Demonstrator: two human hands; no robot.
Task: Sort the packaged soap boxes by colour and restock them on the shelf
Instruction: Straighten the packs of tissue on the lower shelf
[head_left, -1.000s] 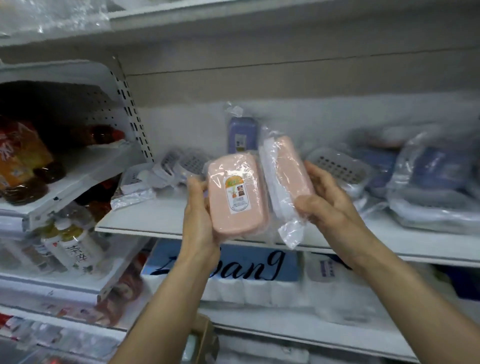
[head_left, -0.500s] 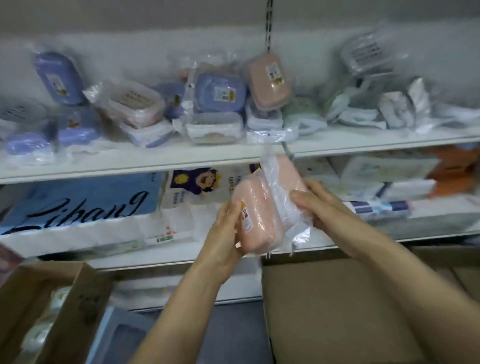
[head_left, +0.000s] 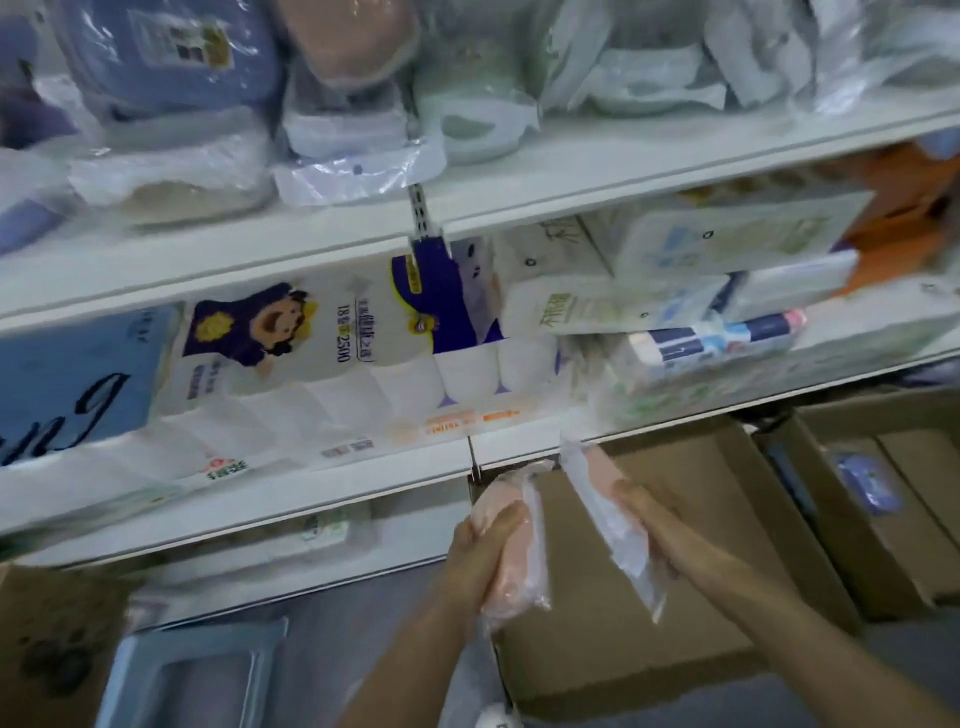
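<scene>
With my left hand (head_left: 480, 551) and right hand (head_left: 657, 525) each grasping a bagged pink soap box (head_left: 519, 551) above the cardboard carton (head_left: 649, 649), I fear slick loose wrap could slip free.

— What sat on the middle shelf (head_left: 332, 496), under the top one?

— Toilet paper, mostly. A blue-wrapped pack with dark script (head_left: 67, 384) lay at the far left, and beside it a white multi-roll pack printed with a cartoon figure (head_left: 291, 364). Further right were flat white tissue packs (head_left: 691, 270), stacked, with something orange (head_left: 904, 223) behind them — too blurred to name.

— And on the floor?

— Cardboard. One large brown carton (head_left: 649, 597) stood below the shelf edge, another open carton (head_left: 893, 499) just to its right, and a third box (head_left: 47, 649) at the lower left corner. Between that one and the large carton lay a pale blue plastic item (head_left: 197, 670), possibly a tray or lid.
</scene>
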